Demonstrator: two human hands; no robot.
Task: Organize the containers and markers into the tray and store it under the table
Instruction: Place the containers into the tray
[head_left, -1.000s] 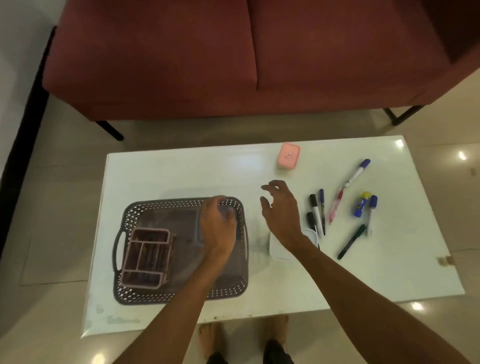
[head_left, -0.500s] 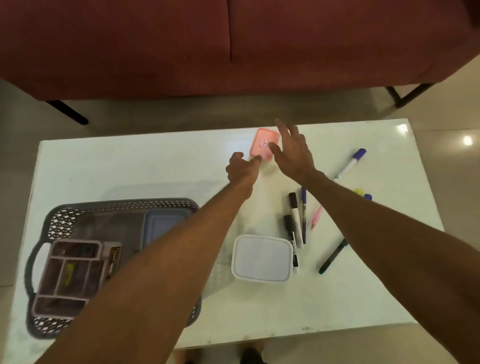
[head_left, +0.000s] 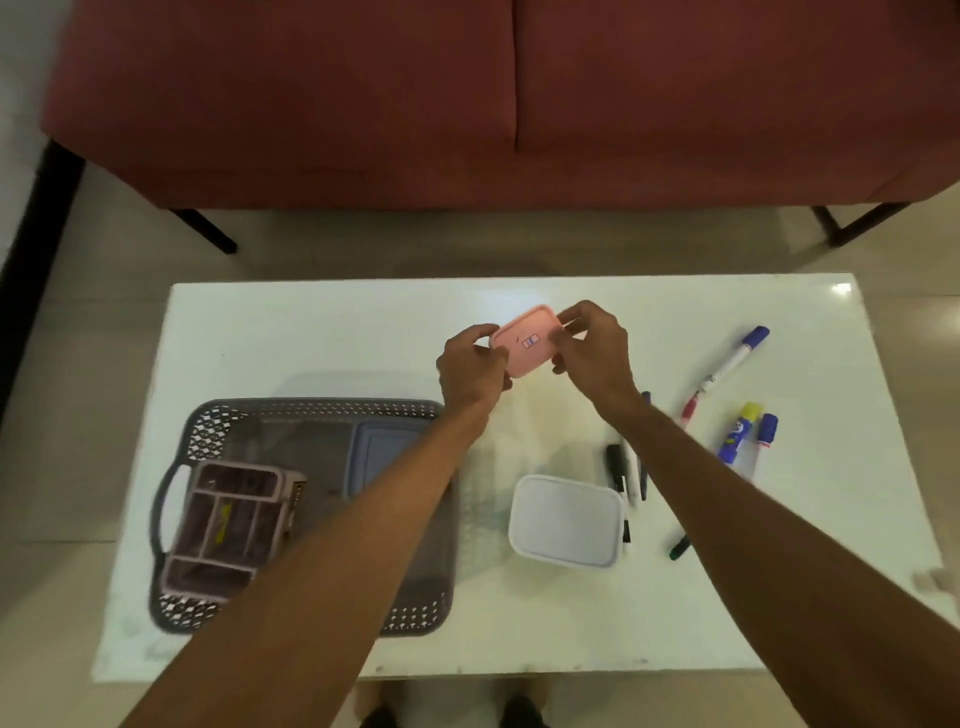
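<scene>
A small pink container (head_left: 527, 343) is held above the white table (head_left: 311, 332) between both hands. My left hand (head_left: 470, 371) grips its left end and my right hand (head_left: 592, 348) grips its right end. The grey perforated tray (head_left: 218, 423) sits at the table's left and holds a pink divided organizer (head_left: 228, 525) and a blue-grey lidded container (head_left: 382, 449), partly hidden by my left forearm. A white lidded container (head_left: 566, 519) rests to the right of the tray. Several markers (head_left: 730, 364) lie scattered at the right, some hidden under my right forearm.
A dark red sofa (head_left: 467, 104) on black legs stands beyond the table's far edge. Beige tiled floor surrounds the table. A glue stick (head_left: 737, 434) lies among the markers. My feet show below the near edge.
Both hands reached from the tray area to the pink container at the table's far side, closed on it and lifted it off the surface. The view shifted meanwhile.
</scene>
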